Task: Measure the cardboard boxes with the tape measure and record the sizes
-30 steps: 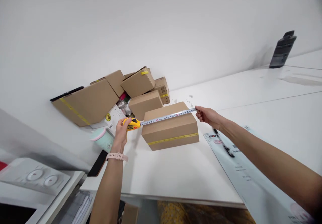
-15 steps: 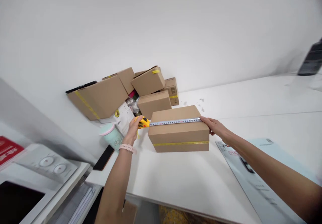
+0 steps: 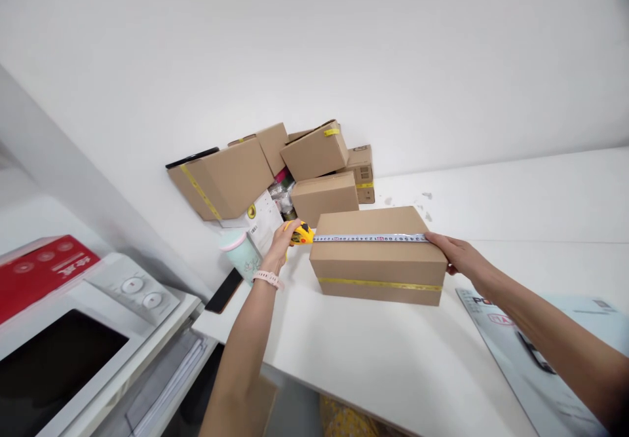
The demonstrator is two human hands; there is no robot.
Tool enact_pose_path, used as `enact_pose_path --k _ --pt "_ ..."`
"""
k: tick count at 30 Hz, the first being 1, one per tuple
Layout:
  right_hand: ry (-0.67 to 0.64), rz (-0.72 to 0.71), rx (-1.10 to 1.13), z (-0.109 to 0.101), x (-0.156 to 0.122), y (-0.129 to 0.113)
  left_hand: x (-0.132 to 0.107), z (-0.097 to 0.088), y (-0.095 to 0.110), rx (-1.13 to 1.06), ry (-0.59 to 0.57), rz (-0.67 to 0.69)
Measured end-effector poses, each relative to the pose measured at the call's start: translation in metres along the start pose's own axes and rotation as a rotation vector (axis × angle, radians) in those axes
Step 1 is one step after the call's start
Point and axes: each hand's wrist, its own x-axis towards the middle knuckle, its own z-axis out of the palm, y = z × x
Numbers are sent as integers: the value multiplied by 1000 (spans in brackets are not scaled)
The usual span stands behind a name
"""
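Note:
A brown cardboard box with a yellow tape strip along its front stands on the white table. My left hand is closed around a yellow and black tape measure at the box's left end. From its case the pale metal blade runs straight across the top of the box, numbers showing. At the right end, my right hand pinches the blade's end against the box edge, thumb on top; its other fingers are mostly hidden behind the box corner.
Several cardboard boxes are piled against the wall at the back left. A mint cup and a dark flat object lie left of my left hand. A printed sheet covers the table's right side. A white microwave is at lower left.
The view has swung to the left, so everything sits further right in the picture. Both hands keep their hold, and the blade still lies across the box.

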Motion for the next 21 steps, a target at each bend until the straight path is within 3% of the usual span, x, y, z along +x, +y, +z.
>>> enact_pose_path --k 4,8,10,13,16,18,21 --pt "-29 -62 -82 -2 -2 -10 -9 1 8 4 -5 40" --pt "-22 -86 -147 -11 -3 -26 -41 -4 29 -15 -70 95" --pt "-14 -129 -111 -18 -1 -36 -69 -6 40 -27 -180 88" --pt "11 -244 -18 -24 3 -56 -120 -2 43 -32 -442 -1" --pt "13 -317 -12 -17 11 -80 -169 21 25 -233 -717 -263" --pt "-25 -328 -93 -5 19 -95 -193 44 9 -436 -719 -342" --pt "-65 -291 -250 16 39 -109 -206 81 -3 -622 -555 -335"
